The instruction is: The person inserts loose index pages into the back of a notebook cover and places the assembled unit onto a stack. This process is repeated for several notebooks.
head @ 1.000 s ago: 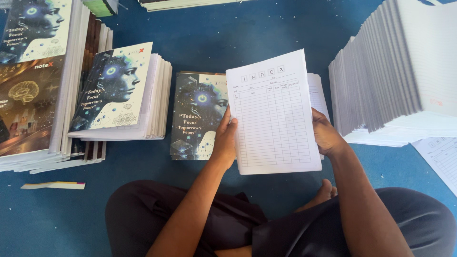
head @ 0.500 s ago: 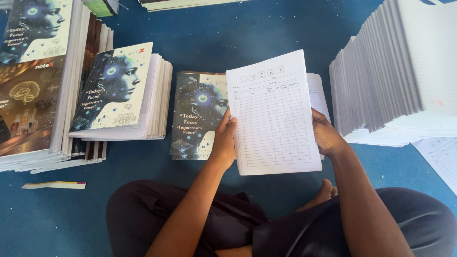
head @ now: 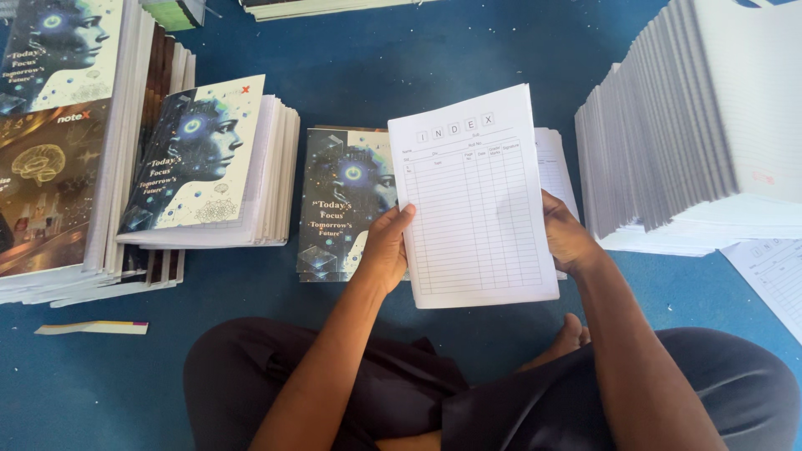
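Blue floor (head: 434,67) under everything, bare in a wide band at far centre and in a strip at near left. At right, a tall slanted stack of white pages (head: 693,142), its stepped lower edge close to the right hand, a narrow gap of floor between. At far left, tall piles of notebooks (head: 58,150) with printed covers, reaching the left frame edge. Just right of those, a shorter pile of notebooks (head: 209,167) topped by a cover with a face in profile; a slim strip of floor between it and the centre. At centre, a dark printed cover (head: 342,209) flat on the floor, its right part hidden behind the raised sheets. Above it, held tilted and off the floor, a white bundle of ruled pages (head: 476,200) with a table on its front page. Left hand (head: 386,250) clasped on the bundle's left edge, thumb on the front. Right hand (head: 568,238) clasped on the right edge, fingers behind. Near, crossed legs in dark trousers (head: 351,384). At near right, a loose ruled sheet (head: 773,271), partly cut by the frame. At near left, a thin paper strip (head: 92,328), well apart from all piles.
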